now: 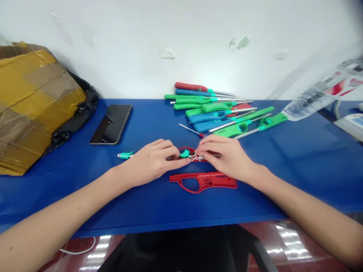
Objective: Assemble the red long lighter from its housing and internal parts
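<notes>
Apparently we were arranging white wires (199, 158), pinched in our right hand (231, 154), within the red shell (204, 160) between both hands; whether our left hand (154, 160) gripped, we couldn't tell. Gentle tucking seemed needed next.

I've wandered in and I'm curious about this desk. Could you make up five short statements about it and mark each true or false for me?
1. The left hand and right hand are both at the same red shell. True.
2. Both hands wear gloves. False: they are bare.
3. A second red shell lies closer to the front edge of the table than the first one. True.
4. The lighters in the pile all have green handles. False: some are red and some are blue.
5. The phone lies to the right of the pile. False: it lies to the left, between the taped box and the pile.
</notes>
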Motion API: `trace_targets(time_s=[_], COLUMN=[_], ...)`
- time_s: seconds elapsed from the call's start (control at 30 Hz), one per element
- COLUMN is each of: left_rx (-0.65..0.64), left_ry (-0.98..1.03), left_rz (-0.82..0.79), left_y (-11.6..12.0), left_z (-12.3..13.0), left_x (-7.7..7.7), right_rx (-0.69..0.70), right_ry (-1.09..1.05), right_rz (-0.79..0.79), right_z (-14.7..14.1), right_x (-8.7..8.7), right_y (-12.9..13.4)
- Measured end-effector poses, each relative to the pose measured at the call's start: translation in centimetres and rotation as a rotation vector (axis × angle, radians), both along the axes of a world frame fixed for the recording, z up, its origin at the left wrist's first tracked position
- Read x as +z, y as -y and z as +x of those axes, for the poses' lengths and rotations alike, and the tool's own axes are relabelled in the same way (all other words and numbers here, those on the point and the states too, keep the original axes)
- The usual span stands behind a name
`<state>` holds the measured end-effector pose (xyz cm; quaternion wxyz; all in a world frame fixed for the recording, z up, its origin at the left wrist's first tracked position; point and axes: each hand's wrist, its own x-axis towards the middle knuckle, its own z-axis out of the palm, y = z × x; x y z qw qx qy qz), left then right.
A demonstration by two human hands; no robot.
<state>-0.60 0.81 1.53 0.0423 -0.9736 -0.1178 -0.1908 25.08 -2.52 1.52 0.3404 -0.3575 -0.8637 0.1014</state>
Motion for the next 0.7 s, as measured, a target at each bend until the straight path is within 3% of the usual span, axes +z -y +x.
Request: trace_targets(time_s=[0.13,0.47,0.7], left_rx=[0.008,0.012,0.018], left_ry=[-0.067,-0.151,-0.204], left_rz=[0.02,0.07,0.095], left_y=[0.1,0.2,0.3], left_z=[0.1,0.2,0.4], left_x=[0.1,0.3,0.4], right_rx=[-0.002,0.084,0.073], right_ry=[0.007,0.23,0.263], right_rz=[-0.098,-0.149,-0.097], right_z=[0.2,1.7,1.7], right_x=[0.5,2.9,2.4], right_y=[0.0,0.4,0.6])
